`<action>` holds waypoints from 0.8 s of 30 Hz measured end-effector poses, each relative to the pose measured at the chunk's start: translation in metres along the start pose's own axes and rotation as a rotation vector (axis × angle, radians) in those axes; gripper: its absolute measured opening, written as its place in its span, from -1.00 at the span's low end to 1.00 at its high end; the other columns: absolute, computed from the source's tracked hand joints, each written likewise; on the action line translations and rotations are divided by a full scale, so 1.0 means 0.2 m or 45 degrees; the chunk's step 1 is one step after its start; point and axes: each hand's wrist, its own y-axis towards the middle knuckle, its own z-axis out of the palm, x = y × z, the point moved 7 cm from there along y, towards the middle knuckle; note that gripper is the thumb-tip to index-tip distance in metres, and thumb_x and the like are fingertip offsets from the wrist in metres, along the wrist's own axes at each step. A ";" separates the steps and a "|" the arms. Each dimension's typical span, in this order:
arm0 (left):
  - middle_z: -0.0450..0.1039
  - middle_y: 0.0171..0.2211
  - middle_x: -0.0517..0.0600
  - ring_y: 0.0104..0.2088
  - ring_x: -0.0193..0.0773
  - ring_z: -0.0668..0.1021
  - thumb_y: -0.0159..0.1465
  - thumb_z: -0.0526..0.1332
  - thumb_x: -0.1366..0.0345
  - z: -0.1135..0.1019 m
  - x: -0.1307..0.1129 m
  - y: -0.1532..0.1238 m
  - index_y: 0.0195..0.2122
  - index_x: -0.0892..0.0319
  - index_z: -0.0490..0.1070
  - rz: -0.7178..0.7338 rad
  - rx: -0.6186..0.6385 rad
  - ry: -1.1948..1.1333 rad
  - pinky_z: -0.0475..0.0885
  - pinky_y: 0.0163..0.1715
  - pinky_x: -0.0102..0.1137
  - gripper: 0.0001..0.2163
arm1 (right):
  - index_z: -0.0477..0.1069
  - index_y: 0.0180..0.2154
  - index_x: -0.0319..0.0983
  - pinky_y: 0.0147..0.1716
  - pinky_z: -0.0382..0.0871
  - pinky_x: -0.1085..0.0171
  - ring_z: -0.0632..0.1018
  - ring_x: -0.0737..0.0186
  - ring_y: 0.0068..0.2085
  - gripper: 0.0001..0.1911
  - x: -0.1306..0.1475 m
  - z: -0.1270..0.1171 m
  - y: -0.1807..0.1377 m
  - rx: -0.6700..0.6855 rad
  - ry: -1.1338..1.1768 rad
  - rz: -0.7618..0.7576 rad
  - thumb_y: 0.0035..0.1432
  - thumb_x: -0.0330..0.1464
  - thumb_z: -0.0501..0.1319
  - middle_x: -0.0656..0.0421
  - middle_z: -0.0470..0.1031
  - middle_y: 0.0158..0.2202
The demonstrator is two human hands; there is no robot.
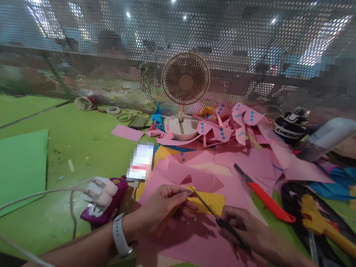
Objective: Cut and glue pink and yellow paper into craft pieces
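My left hand [173,203], with a white watch band [121,234] on the wrist, has thumb and forefinger pinched together over the pink paper [180,249]. What sits in the pinch is too small to make out. My right hand [240,230] is closed on a slim black-handled tool [229,231] with a narrow metal blade; whether it is scissors or a knife is unclear. The blade's tip reaches the left fingertips. Beneath the blade lies a yellow paper piece [211,201], on top of the pink sheets.
Right of the sheets lie a red-handled utility knife [268,199] and a yellow tool [325,225] on a black tray [291,193]. A desk fan [185,83] stands behind, beside folded pink papers [227,126]. Left are a phone [141,161], a plug adapter [103,193] with cable and green card [9,174].
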 end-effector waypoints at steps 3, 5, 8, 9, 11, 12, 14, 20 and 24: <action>0.54 -0.45 0.07 -0.54 -0.36 0.54 0.13 0.26 0.22 0.00 0.00 0.00 -0.30 0.29 0.42 -0.017 -0.010 -0.003 0.40 -0.51 -0.50 -0.78 | 0.17 -0.46 -0.22 -0.77 0.12 0.49 0.26 0.50 -0.76 -0.61 0.01 0.00 0.00 -0.028 -0.001 0.006 -0.04 -0.08 0.25 0.36 0.32 -0.71; 0.54 -0.45 0.07 -0.55 -0.38 0.54 0.14 0.25 0.23 0.00 0.00 0.00 -0.30 0.29 0.42 -0.022 -0.003 -0.001 0.40 -0.51 -0.50 -0.79 | 0.18 -0.47 -0.22 -0.77 0.11 0.49 0.27 0.50 -0.75 -0.61 0.01 0.00 0.01 -0.044 -0.002 -0.001 -0.06 -0.09 0.27 0.36 0.31 -0.71; 0.54 -0.45 0.08 -0.54 -0.38 0.54 0.15 0.25 0.23 0.00 0.01 0.00 -0.30 0.29 0.42 -0.023 -0.003 0.002 0.39 -0.52 -0.52 -0.79 | 0.19 -0.48 -0.23 -0.75 0.08 0.50 0.27 0.52 -0.73 -0.63 0.01 -0.01 0.01 -0.065 -0.024 -0.019 -0.06 -0.13 0.28 0.36 0.32 -0.70; 0.54 -0.45 0.07 -0.54 -0.38 0.54 0.15 0.25 0.23 0.00 0.01 0.00 -0.30 0.29 0.42 -0.025 -0.007 0.000 0.39 -0.53 -0.52 -0.80 | 0.20 -0.48 -0.23 -0.75 0.08 0.50 0.27 0.52 -0.73 -0.64 0.00 -0.01 0.02 -0.067 -0.028 -0.021 -0.06 -0.14 0.28 0.36 0.32 -0.70; 0.54 -0.45 0.07 -0.55 -0.38 0.53 0.15 0.25 0.24 0.00 0.01 0.00 -0.31 0.29 0.42 -0.032 -0.012 -0.008 0.39 -0.53 -0.52 -0.80 | 0.20 -0.47 -0.24 -0.74 0.08 0.49 0.27 0.52 -0.73 -0.65 0.00 -0.01 0.02 -0.068 -0.029 -0.022 -0.05 -0.15 0.29 0.36 0.32 -0.69; 0.54 -0.45 0.07 -0.55 -0.39 0.53 0.15 0.25 0.25 0.00 0.01 0.00 -0.31 0.29 0.42 -0.036 -0.012 -0.008 0.39 -0.53 -0.52 -0.81 | 0.21 -0.47 -0.24 -0.74 0.08 0.49 0.27 0.52 -0.73 -0.66 -0.01 -0.01 0.02 -0.068 -0.027 -0.020 -0.05 -0.15 0.28 0.37 0.31 -0.69; 0.54 -0.45 0.07 -0.55 -0.39 0.53 0.15 0.25 0.25 0.00 0.00 0.00 -0.31 0.30 0.42 -0.036 -0.002 -0.006 0.39 -0.52 -0.52 -0.81 | 0.21 -0.47 -0.24 -0.74 0.07 0.49 0.26 0.52 -0.73 -0.65 -0.01 -0.01 0.02 -0.071 -0.027 -0.016 -0.06 -0.15 0.29 0.37 0.30 -0.69; 0.54 -0.45 0.07 -0.53 -0.38 0.54 0.14 0.26 0.22 0.00 0.00 0.00 -0.32 0.29 0.42 -0.016 0.010 -0.005 0.40 -0.49 -0.50 -0.79 | 0.20 -0.47 -0.24 -0.75 0.01 0.50 0.23 0.54 -0.72 -0.63 0.00 -0.01 0.02 -0.087 -0.077 0.015 -0.07 -0.12 0.28 0.38 0.28 -0.69; 0.54 -0.43 0.08 -0.53 -0.37 0.54 0.15 0.26 0.21 -0.01 0.01 0.01 -0.31 0.29 0.42 -0.005 0.018 0.017 0.40 -0.50 -0.50 -0.78 | 0.20 -0.47 -0.24 -0.76 -0.02 0.51 0.21 0.54 -0.71 -0.62 0.00 -0.02 0.02 -0.105 -0.114 0.037 -0.07 -0.11 0.27 0.38 0.27 -0.69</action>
